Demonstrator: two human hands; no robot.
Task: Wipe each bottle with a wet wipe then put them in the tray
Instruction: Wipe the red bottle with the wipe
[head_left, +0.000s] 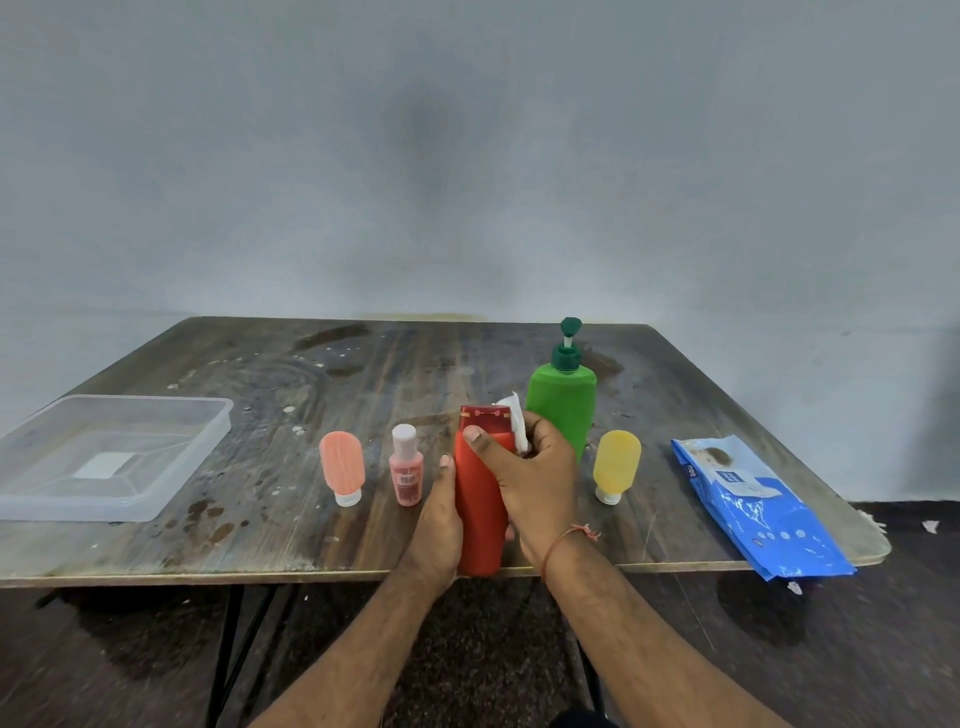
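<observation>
The red bottle (480, 499) is gripped low by the left hand (439, 519), its long axis toward twelve o'clock (cap farthest), while the wet wipe (517, 423) is pinched against its top by the right hand (530, 478).

A red bottle (480, 499) stands at the centre. Against its top is a white wipe (517, 423). Behind it stands a green pump bottle (563, 410). To its left are two pink bottles; to its right, a yellow bottle (616, 464) and a blue wipes pack (753, 506). The streaked brown table (260, 519) is stained.
</observation>
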